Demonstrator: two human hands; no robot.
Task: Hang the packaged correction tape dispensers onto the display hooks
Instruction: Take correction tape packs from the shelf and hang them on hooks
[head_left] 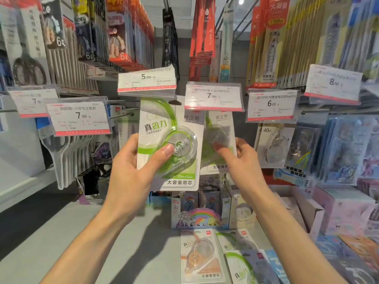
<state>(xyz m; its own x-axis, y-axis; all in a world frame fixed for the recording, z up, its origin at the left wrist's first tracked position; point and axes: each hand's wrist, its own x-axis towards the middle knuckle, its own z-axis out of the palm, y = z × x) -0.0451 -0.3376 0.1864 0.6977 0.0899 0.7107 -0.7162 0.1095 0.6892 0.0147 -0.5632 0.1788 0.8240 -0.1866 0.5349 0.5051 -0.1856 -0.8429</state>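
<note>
The left hand (131, 165) has its grip closed on a green correction tape package (170, 144): the thumb lies across the clear blister on the front, and the other fingers are behind the card. The package is upright and raised in front of the display, with its top edge and hang hole just under the 5.00 price tag (146, 82). I cannot tell if the hole is already on a hook.

The right hand (244, 158) pinches a second green package (218, 140), which hangs just behind and to the right of the first one. Its thumb presses on the front of the blister, and the fingers curl around the right edge of the card. The top of this package is hidden behind the 7.90 price tag (213, 96).

To the right, under the 6.00 price tag (271, 105), another dispenser package (273, 145) hangs from the display. To the left, several scissors packages (65, 152) hang in a row.

Below, on the shelf (61, 232), more correction tape packages lie flat: an orange package (201, 257) and, just beside it, a green lying package (239, 265). Behind them stands a rainbow box (202, 218).
</note>
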